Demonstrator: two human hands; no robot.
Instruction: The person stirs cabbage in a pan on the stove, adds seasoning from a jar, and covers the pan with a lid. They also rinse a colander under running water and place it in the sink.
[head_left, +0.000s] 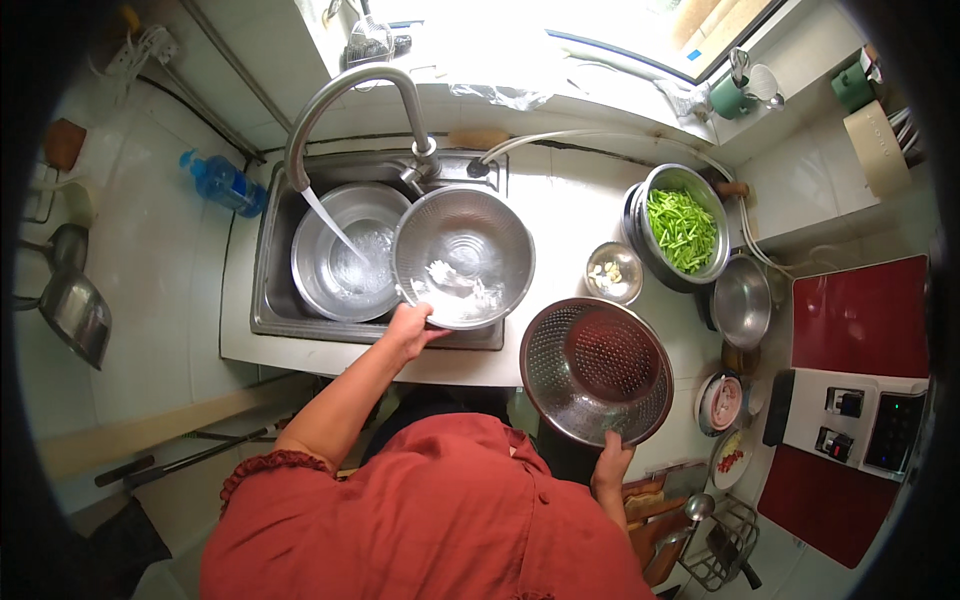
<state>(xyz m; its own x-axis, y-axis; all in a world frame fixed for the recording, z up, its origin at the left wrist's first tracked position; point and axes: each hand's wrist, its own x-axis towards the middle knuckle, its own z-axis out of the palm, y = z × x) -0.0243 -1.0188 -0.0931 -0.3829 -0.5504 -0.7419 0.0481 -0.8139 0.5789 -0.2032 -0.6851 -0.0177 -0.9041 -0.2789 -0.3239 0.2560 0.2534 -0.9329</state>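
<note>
My left hand (411, 330) grips the near-left rim of a stainless steel bowl (499, 236), tilted over the right side of the sink. Bright white patches show inside it; I cannot tell whether they are food or glare. With my right hand (611, 466) I hold a perforated metal colander (540, 375) by its near rim. Nothing shows inside it, and it hangs at the counter's front edge. Water runs from the curved faucet (300, 142) into a metal basin (319, 281) standing in the sink (270, 300). The held bowl covers part of that basin.
Cut green stalks (682, 229) fill a metal pot (724, 251) at the back right. Beside it are a small bowl (626, 292) of pale cloves and another metal bowl (742, 300). Small plates (742, 474) and cutting boards (679, 487) line the right. A blue bottle (225, 184) stands left of the sink.
</note>
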